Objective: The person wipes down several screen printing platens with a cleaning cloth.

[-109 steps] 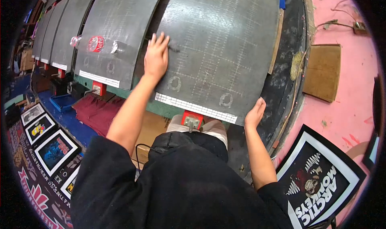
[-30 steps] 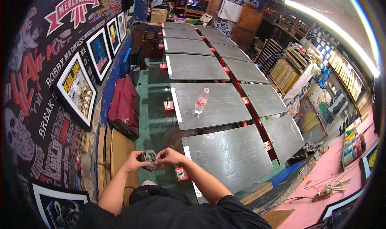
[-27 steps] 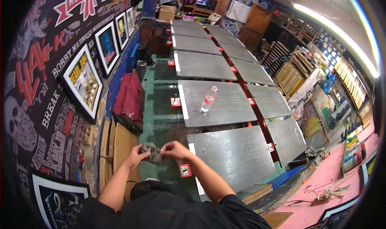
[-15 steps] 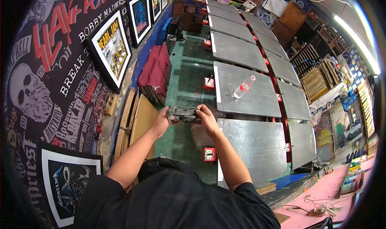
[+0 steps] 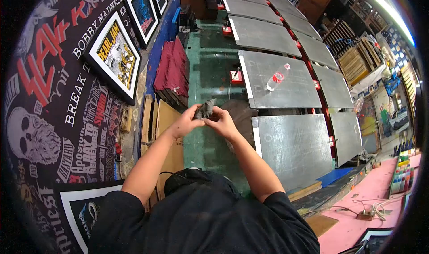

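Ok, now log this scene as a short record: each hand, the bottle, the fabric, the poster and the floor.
Left hand: holding a crumpled grey cloth
Right hand: holding the same cloth
Bottle: clear plastic bottle with red label, on a flat grey rectangular board
Fabric: dark red draped fabric
Poster: black-framed poster, lettered PEARL JAM
Floor: green floor

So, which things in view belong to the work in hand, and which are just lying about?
Seemingly the job:
crumpled grey bundle, in left hand and right hand
nearest board, perhaps

Apparently lying about:
plastic bottle
maroon cloth
framed Pearl Jam poster
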